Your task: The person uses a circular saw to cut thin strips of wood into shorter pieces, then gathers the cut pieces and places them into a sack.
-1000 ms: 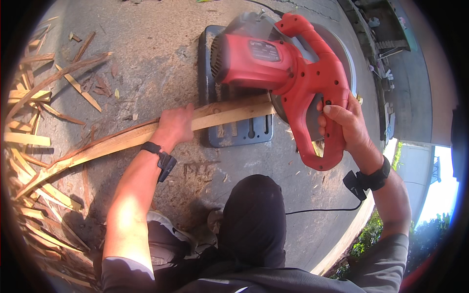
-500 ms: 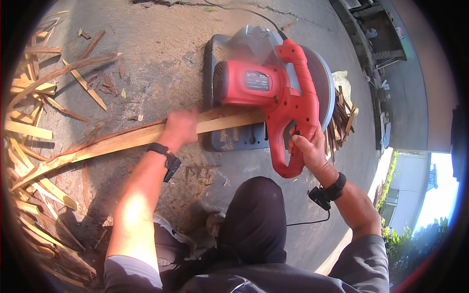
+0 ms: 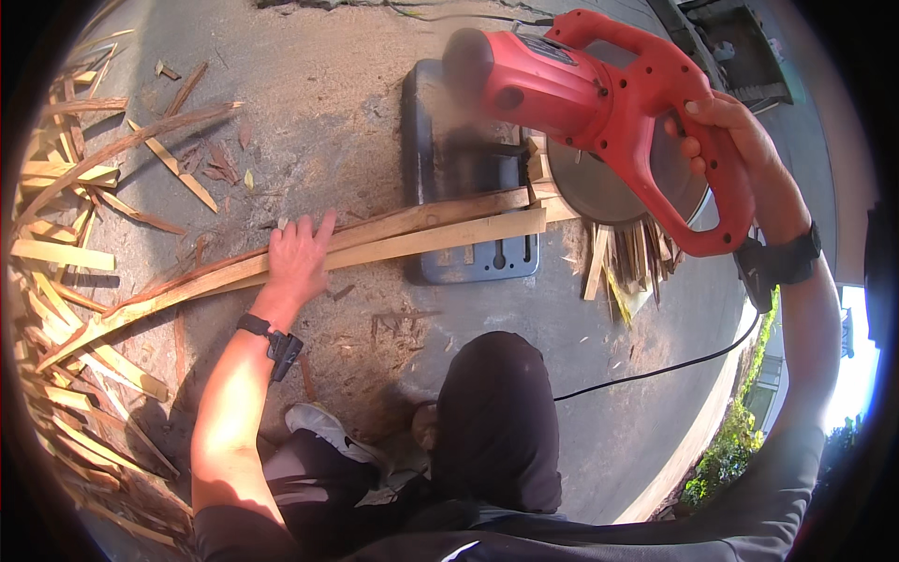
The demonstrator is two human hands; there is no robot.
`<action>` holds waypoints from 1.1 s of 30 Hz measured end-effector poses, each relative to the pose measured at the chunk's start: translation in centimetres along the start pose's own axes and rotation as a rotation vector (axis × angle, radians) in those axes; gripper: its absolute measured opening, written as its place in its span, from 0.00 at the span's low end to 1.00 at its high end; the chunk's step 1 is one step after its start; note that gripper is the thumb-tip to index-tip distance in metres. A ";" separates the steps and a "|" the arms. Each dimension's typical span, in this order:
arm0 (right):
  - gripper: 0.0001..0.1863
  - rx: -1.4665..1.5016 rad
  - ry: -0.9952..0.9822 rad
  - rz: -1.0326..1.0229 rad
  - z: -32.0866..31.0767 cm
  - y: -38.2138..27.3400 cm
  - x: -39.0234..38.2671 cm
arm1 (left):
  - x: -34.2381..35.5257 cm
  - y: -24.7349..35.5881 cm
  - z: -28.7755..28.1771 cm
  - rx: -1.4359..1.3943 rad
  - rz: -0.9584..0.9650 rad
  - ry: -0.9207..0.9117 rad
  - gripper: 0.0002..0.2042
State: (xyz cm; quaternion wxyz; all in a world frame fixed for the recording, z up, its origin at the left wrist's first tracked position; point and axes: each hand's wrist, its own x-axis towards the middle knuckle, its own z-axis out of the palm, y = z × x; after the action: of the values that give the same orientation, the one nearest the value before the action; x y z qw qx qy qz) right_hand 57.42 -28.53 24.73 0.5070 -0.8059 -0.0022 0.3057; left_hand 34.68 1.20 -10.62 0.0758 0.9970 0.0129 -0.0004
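My right hand [image 3: 735, 145] is closed round the rear handle of a red chop saw [image 3: 585, 98], whose head is raised at upper right. The round blade [image 3: 585, 183] shows under it, above the dark metal base [image 3: 473, 265]. Two long wooden strips [image 3: 440, 234], one with dark bark, lie across the base and run left to the scrap pile. My left hand [image 3: 298, 258] rests on these strips with its fingers extended and apart.
Loose split sticks [image 3: 70, 244] heap along the left, with scraps on the concrete [image 3: 309, 103]. A bundle of cut wood [image 3: 637, 272] sits right of the base. My knee [image 3: 496, 421] is at lower middle, a black cord [image 3: 655, 373] beside it. Plants [image 3: 721, 459] edge the lower right.
My right hand and the saw head have risen up and to the right, uncovering the strips' ends. My left hand has shifted left along the wood, and its fingers have spread.
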 end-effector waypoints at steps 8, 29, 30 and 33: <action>0.15 -0.073 -0.043 -0.056 -0.1 0.7 -0.1 | -0.3 -2.0 0.5 0.028 0.028 0.004 0.26; 0.20 -0.135 0.004 -0.044 -0.5 2.0 -0.3 | 1.2 13.0 -2.2 -0.229 0.254 -0.214 0.19; 0.20 -0.125 -0.023 -0.012 -1.0 2.2 0.0 | 2.6 14.9 -1.2 -0.231 0.282 -0.242 0.20; 0.13 -0.098 -0.011 -0.060 0.3 1.6 -0.2 | 6.3 17.4 1.4 -0.095 0.378 0.034 0.21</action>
State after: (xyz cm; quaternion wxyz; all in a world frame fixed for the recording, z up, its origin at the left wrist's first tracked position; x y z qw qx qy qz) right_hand 56.59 -29.16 23.45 0.4760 -0.8275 -0.0443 0.2943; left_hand 41.45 -16.04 -9.38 0.1214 0.9769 -0.1731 0.0313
